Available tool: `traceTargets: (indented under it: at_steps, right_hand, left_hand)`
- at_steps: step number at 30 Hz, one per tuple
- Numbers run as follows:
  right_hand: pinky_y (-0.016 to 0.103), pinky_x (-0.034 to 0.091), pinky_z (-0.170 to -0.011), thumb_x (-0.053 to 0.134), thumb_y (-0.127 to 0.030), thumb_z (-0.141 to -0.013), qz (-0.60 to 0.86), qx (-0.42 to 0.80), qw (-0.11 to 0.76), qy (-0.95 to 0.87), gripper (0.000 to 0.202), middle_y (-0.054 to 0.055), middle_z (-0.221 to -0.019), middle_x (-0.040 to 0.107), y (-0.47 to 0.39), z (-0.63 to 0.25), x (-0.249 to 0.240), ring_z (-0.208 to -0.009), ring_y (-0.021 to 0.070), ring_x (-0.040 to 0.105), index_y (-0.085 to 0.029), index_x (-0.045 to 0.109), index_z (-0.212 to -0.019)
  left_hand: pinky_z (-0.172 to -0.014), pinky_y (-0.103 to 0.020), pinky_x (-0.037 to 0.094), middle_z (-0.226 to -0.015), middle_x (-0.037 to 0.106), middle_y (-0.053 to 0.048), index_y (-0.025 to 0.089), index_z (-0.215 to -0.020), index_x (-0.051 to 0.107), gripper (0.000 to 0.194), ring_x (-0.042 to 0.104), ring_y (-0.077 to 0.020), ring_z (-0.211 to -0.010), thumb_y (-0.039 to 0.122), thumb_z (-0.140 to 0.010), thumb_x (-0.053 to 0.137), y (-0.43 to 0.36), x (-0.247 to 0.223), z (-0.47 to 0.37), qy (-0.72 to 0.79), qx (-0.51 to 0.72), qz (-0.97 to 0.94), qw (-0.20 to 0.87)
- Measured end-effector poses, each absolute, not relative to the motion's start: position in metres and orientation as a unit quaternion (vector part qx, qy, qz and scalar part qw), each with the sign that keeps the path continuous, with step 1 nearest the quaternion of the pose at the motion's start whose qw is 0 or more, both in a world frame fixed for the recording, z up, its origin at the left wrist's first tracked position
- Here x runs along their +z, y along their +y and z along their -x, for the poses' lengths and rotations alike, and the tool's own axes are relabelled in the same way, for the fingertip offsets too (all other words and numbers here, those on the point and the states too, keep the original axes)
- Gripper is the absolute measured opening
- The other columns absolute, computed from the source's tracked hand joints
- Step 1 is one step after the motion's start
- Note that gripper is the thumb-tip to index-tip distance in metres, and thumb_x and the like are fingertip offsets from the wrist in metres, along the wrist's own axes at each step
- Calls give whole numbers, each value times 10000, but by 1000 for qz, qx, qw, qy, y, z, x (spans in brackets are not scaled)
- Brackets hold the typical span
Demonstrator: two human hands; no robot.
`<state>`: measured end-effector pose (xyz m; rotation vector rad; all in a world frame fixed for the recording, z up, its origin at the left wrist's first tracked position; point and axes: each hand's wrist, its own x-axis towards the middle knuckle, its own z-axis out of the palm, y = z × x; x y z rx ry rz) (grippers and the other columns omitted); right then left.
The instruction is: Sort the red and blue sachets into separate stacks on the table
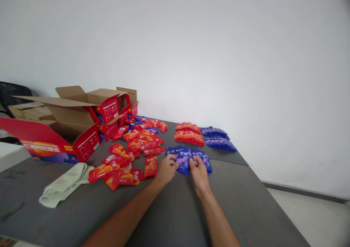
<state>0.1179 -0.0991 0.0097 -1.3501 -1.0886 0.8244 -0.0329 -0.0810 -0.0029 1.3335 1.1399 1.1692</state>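
Between my two hands is a blue pouch [183, 159] with a fruit picture and white lettering, held by its left and right edges. My left hand [167, 168] pinches the left edge, and my right hand [199, 170] grips the right one. Beneath and behind it lies a spread row of blue pouches [207, 164], partly covered by the held pouch and my fingers. Close to my left hand, a single red pouch [151, 166] lies face up on the grey table [175, 210].
Loose red pouches [120, 176] are heaped at left, beside a pale green cloth [65, 184]. Open cartons [87, 145] stand behind them. Along the wall sit stacked rows of red pouches [189, 134] and blue pouches [220, 141]. The table's right edge drops to the floor.
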Motion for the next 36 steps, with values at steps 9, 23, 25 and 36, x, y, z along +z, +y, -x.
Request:
traceTargets:
  at_steps: [9, 23, 25, 36]
  right_hand:
    - [440, 394, -963, 519, -375, -830, 682, 72, 357, -634, 416, 114, -1215, 650, -79, -162, 25, -1139, 312, 526, -200, 669, -1176]
    - [527, 228, -1044, 330, -428, -973, 696, -38, 241, -675, 437, 56, -1420, 509, -89, -176, -12, -1354, 323, 282, -311, 579, -1312]
    - [535, 224, -1045, 319, -431, -977, 696, -40, 240, -676, 444, 53, -1436, 493, -89, -177, -16, -1357, 329, 283, -323, 559, -1335]
    - [582, 215, -1073, 427, -538, -921, 698, -18, 245, -672, 569, 59, -1561, 292, -93, -176, -17, -1420, 366, 190, -354, 389, -1458]
  left_hand:
    - [-761, -286, 472, -862, 709, -71, 157, -928, 661, 157, 643, -176, -788, 179, -830, 540, -49, 17, -30, 516, 442, -662, 318]
    - [-839, -340, 462, -945, 686, -150, 173, -891, 733, 293, 640, -254, -910, 217, -899, 443, -50, 9, -54, 586, 260, -751, 157]
    - [-830, -346, 461, -942, 675, -152, 173, -885, 736, 307, 635, -257, -902, 213, -901, 432, -51, 8, -54, 582, 257, -758, 143]
    - [-1117, -615, 114, -1572, 261, -101, 336, -1454, 396, 774, 150, -424, -1426, 556, -752, 638, -60, 13, 3, 614, 250, -741, 108]
